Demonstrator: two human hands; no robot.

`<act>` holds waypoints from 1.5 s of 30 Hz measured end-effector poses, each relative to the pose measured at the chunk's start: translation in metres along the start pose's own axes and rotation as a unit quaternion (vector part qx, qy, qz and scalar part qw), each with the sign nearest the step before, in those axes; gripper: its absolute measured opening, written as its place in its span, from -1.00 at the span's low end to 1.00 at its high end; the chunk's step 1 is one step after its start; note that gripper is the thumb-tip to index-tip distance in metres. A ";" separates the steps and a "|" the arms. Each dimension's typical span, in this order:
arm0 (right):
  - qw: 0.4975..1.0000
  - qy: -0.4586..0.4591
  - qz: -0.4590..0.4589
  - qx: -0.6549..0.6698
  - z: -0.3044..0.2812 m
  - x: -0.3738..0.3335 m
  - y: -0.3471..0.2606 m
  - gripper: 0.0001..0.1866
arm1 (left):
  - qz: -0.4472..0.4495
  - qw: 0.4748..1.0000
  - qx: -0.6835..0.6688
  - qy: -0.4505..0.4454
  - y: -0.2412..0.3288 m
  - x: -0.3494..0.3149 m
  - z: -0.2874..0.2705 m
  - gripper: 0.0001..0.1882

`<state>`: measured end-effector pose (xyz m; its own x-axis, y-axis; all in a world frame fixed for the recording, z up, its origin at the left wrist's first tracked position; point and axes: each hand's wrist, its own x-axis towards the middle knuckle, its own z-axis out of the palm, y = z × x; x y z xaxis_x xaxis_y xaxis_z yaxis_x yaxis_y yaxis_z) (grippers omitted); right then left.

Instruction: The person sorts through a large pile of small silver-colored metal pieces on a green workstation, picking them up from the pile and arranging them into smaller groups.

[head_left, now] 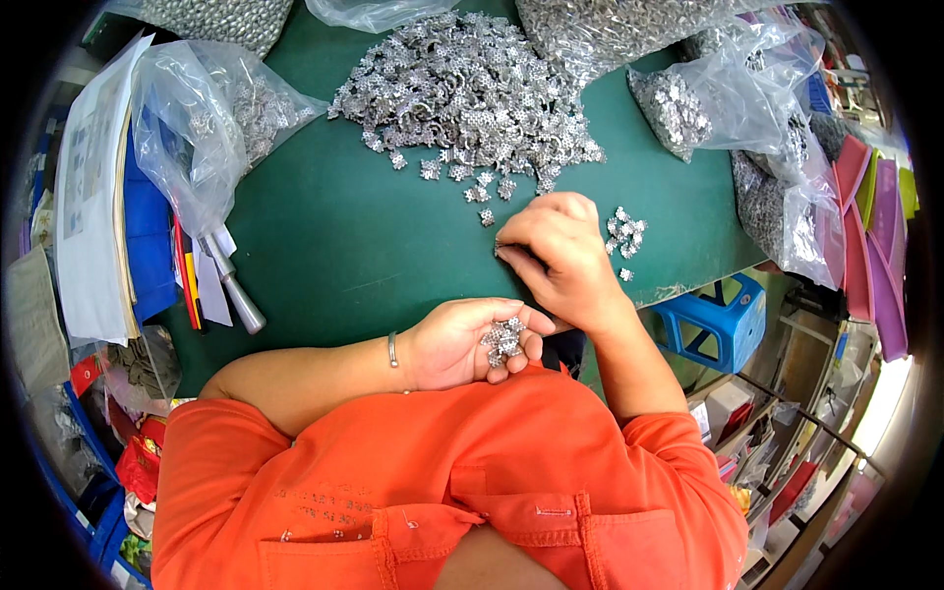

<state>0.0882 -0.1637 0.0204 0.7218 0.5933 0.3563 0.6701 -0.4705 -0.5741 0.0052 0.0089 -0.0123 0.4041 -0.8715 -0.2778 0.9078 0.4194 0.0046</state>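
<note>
My left hand [462, 344] lies palm up close to my body, its fingers curled round several small silver metal pieces [503, 340] that look like flat, knobbly charms. Over the green table, my right hand [562, 251] is closed in a pinch, with a bit of a silver piece just showing at the fingertips. Beyond it rises a large heap of the same silver pieces [462, 93], with several strays scattered along its near edge. A smaller group of pieces [625, 232] sits to the right of my right hand.
Clear plastic bags of metal parts stand at the left [211, 108], the back [610, 34] and the right [718, 98]. Papers [93, 197], pens [187, 280] and a metal-handled tool [241, 300] line the left side. A blue stool [723, 323] stands beyond the table's right edge [698, 285].
</note>
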 end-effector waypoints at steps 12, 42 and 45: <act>0.998 -0.035 0.023 0.046 -0.003 0.020 -0.007 -0.87 | -0.007 1.000 -0.028 -0.005 0.001 0.000 0.002 -0.50; 1.000 -0.005 0.008 -0.019 0.001 0.004 0.004 -0.82 | -0.005 1.000 0.004 0.006 -0.001 0.002 0.001 -0.50; 0.998 0.028 0.035 0.039 -0.006 0.002 0.005 -0.82 | -0.007 1.000 -0.003 0.010 -0.001 0.001 0.002 -0.49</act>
<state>0.0943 -0.1691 0.0227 0.7766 0.5221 0.3525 0.6034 -0.4558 -0.6543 0.0050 0.0072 -0.0106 0.3887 -0.8719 -0.2977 0.9128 0.4084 -0.0043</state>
